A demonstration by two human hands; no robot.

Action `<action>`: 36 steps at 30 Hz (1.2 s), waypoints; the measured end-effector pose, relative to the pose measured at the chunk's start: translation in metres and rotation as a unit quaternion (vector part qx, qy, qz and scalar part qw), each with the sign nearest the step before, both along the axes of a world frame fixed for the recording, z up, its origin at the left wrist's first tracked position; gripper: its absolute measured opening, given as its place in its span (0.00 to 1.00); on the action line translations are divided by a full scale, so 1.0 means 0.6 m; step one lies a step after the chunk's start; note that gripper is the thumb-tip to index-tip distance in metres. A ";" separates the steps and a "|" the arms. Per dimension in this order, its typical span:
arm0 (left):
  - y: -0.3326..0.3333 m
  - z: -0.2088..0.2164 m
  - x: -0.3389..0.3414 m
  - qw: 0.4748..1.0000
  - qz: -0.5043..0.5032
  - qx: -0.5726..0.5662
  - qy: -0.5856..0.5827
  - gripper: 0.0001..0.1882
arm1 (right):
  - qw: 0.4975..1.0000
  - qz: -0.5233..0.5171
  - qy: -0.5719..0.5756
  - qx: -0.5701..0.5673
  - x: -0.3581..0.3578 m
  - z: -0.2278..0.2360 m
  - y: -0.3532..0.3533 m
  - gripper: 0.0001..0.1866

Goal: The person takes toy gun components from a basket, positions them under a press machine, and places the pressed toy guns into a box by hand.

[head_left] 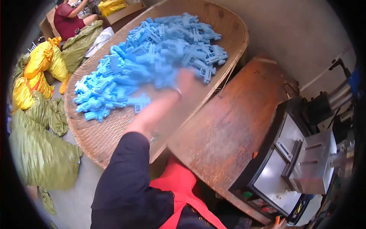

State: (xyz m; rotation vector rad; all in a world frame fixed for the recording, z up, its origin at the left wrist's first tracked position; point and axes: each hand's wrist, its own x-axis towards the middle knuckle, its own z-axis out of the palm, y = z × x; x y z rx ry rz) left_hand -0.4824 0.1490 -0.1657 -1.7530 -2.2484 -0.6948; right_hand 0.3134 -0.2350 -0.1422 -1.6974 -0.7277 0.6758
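Observation:
My left hand (185,78) reaches over the near side of a heap of light-blue plastic toy guns (103,91), its fingers smeared by motion. Whether it grips one of them cannot be made out. The heap lies in a wide, shallow woven basket (95,147). A few blue pieces around the hand are blurred too. At the lower right rim, beside the machine's front, part of what looks like my right hand (281,224) shows next to a small orange piece; its fingers are mostly cut off.
To the right stands a worn brown wooden table (221,133) bearing a black-and-metal machine (274,175) with green and red buttons. Green sacks (42,152) and yellow bags (40,59) crowd the floor on the left. Another person (65,19) in dark red sits at the far left.

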 end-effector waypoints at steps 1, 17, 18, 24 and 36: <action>0.036 -0.035 -0.052 0.988 0.067 -0.118 0.077 0.20 | 1.000 -0.009 -0.001 -0.010 -0.007 0.005 0.003 0.38; -0.224 -0.003 -0.052 0.976 -0.101 -0.179 -0.075 0.27 | 0.995 -0.024 -0.072 0.071 0.001 -0.035 -0.030 0.35; -0.264 0.044 -0.047 0.981 -0.099 -0.110 -0.125 0.27 | 0.991 -0.033 -0.123 0.051 -0.086 0.011 0.025 0.33; -0.269 0.336 0.309 0.840 -0.358 0.043 -0.405 0.28 | 0.934 0.039 -0.337 0.114 -0.171 0.156 0.104 0.20; -0.330 0.220 0.585 0.855 -0.489 0.097 -0.143 0.32 | 0.893 0.108 -0.321 0.297 -0.208 0.152 0.320 0.11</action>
